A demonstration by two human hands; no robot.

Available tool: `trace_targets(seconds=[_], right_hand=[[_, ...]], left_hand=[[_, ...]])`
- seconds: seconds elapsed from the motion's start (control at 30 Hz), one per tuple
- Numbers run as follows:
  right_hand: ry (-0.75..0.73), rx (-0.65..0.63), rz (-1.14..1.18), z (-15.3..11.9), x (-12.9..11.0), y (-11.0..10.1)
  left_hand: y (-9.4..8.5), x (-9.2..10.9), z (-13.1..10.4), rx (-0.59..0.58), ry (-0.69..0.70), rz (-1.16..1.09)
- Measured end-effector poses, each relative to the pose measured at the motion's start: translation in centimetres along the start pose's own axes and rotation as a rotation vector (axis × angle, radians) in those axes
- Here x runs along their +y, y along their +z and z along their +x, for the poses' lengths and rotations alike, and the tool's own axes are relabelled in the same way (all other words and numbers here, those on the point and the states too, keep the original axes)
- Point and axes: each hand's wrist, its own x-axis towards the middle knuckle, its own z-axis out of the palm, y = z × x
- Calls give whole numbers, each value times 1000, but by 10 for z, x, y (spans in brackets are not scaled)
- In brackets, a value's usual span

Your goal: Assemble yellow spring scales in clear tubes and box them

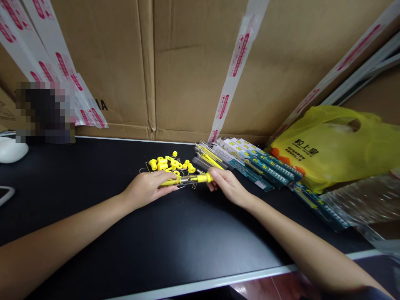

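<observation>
Over the middle of the black table, my left hand (145, 191) is closed round the left end of a slim clear tube with yellow parts (188, 180). The tube lies almost level between both hands, and some of its inside looks dark or metallic. At its right end, the fingers of my right hand (229, 186) pinch by the yellow end piece (204, 178). Just behind the tube is a pile of small yellow plastic parts (162, 163), with thin wire loops among them. My fingers cover both ends of the tube in part.
Clear tubes with yellow sticks (209, 156) lie behind my right hand. Several teal and white packages (259, 160) are fanned out to the right, beside a yellow plastic bag (337, 141) and clear plastic wrap (359, 204). Taped cardboard (187, 62) stands behind. A white rounded object (12, 150) sits left.
</observation>
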Motion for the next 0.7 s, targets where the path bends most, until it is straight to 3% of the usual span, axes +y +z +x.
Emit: trace_targets(seconds=[0.17,0.27,0.5,0.7], right_hand=[[6,63,120,-2,-4,4],[40,35,203,-2,-7,7],[94,91,263,3,-5,5],[167,150,317,7,-2,3]], left_hand=[[1,0,0,-2,-19,-5],[2,0,0,-35,-35,-17],[-6,5,2,-248,-167,-124],[-12,5,3,-302,-67,-179]])
